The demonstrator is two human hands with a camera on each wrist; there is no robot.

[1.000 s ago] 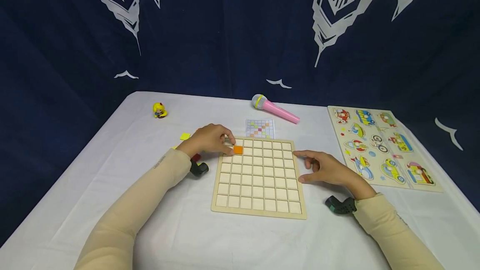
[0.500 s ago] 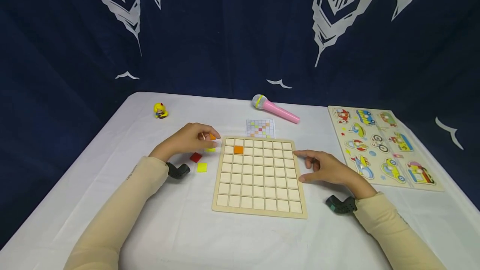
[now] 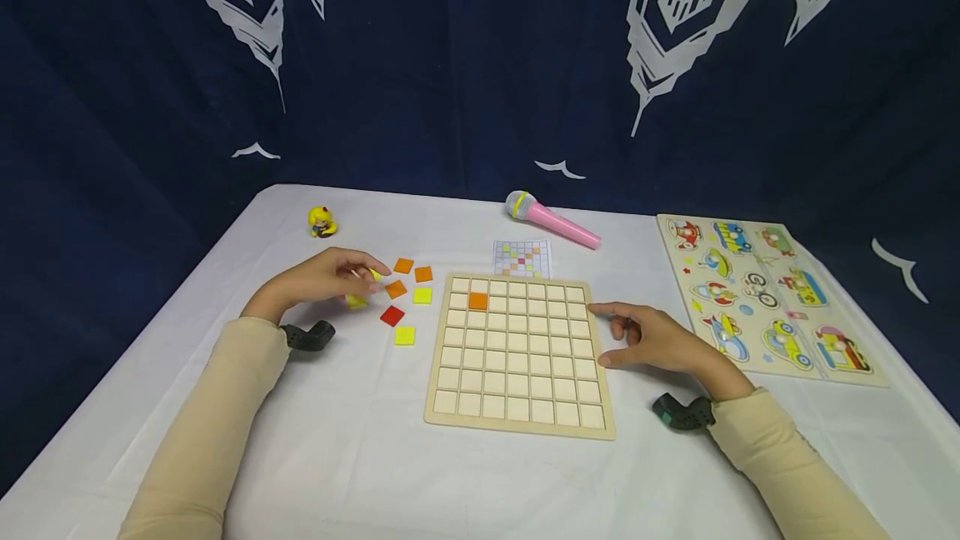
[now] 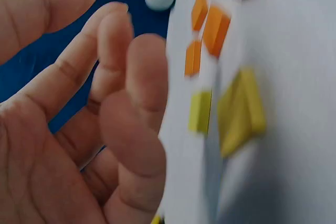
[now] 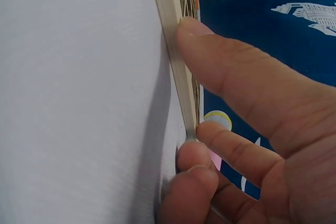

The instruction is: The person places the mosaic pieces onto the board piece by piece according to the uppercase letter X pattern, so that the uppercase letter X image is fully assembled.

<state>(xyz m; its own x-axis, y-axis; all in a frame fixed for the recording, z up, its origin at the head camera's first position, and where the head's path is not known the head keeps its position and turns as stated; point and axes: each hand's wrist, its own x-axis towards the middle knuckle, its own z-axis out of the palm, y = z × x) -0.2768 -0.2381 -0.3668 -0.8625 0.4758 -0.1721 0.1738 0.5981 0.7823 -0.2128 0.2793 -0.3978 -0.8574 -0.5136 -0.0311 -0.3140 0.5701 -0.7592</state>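
My left hand (image 3: 322,277) hovers over the left side of a group of loose square tiles, its fingers loosely bent and holding nothing. In the left wrist view a yellow tile (image 4: 240,111) lies beside the fingertips. Several orange tiles (image 3: 423,274), a red tile (image 3: 392,317) and more yellow ones (image 3: 405,336) lie flat nearby. A wooden grid board (image 3: 517,362) stands at the centre with one orange tile (image 3: 477,301) in its second row. At its right edge, my right hand (image 3: 652,336) touches the frame (image 5: 173,45) with thumb and index finger; its other fingers curl under.
A small printed colour-grid card (image 3: 522,258) lies behind the board, with a pink toy microphone (image 3: 555,220) beyond it. Far left stands a yellow-haired figurine (image 3: 322,222). A picture puzzle board (image 3: 765,298) occupies the right side of the white table.
My left hand has withdrawn leftward from the orange tile on the board and moved over the loose tiles, uncovering several of them. The right hand stays at the board's edge.
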